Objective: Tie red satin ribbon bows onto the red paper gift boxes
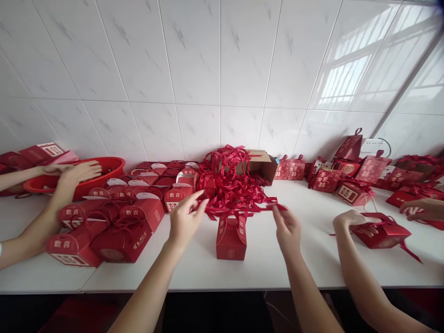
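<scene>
A small red gift box (231, 240) stands upright on the white table in front of me, between my two hands. Its top flaps meet, and a red ribbon crosses at their top. My right hand (287, 229), to the right of the box, pinches one end of a red ribbon (258, 208) between thumb and fingers. On the left, my left hand (185, 217) is raised, thumb and index finger apart, close to the ribbon's other side; its remaining fingers curl and are partly hidden. Right behind the box lies a tangled heap of red ribbons (236, 185).
Rows of red gift boxes (121, 240) fill the left. A co-worker's hands (81, 172) are over a red basin (114, 163). At right, another person's hand (359, 222) touches a red box (385, 236). A cardboard carton (267, 169) and more boxes (324, 179) stand near the wall.
</scene>
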A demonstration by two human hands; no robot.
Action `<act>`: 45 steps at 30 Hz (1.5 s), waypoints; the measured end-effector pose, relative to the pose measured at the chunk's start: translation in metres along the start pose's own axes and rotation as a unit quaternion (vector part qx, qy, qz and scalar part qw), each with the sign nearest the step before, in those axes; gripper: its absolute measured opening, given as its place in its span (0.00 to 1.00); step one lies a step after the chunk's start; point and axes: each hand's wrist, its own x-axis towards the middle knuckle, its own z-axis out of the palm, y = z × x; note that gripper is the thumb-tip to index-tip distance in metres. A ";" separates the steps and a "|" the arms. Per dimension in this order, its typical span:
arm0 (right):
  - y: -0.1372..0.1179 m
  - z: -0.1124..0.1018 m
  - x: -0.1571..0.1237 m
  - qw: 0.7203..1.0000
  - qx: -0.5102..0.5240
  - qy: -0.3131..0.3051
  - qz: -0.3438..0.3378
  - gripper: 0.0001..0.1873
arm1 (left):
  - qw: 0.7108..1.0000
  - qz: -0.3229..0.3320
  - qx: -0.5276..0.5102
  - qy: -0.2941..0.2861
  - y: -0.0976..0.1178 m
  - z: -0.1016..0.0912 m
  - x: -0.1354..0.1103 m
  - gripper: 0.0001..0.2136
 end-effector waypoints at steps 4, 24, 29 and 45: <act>0.067 -0.044 -0.036 0.991 -0.071 0.033 0.109 0.25 | 0.998 -0.052 0.046 -0.011 -0.066 -0.014 -0.037 0.10; 0.018 0.038 -0.012 0.905 -0.052 -0.406 -0.114 0.32 | 0.956 -0.102 -0.165 -0.219 -0.003 0.054 -0.064 0.12; 0.018 0.042 -0.017 0.917 -0.053 -0.379 -0.109 0.32 | 0.949 -0.131 -0.181 -0.225 -0.004 0.057 -0.066 0.13; 0.034 0.027 -0.013 0.890 0.007 -0.415 0.187 0.28 | 0.892 -0.223 -0.191 -0.344 -0.012 0.046 -0.055 0.19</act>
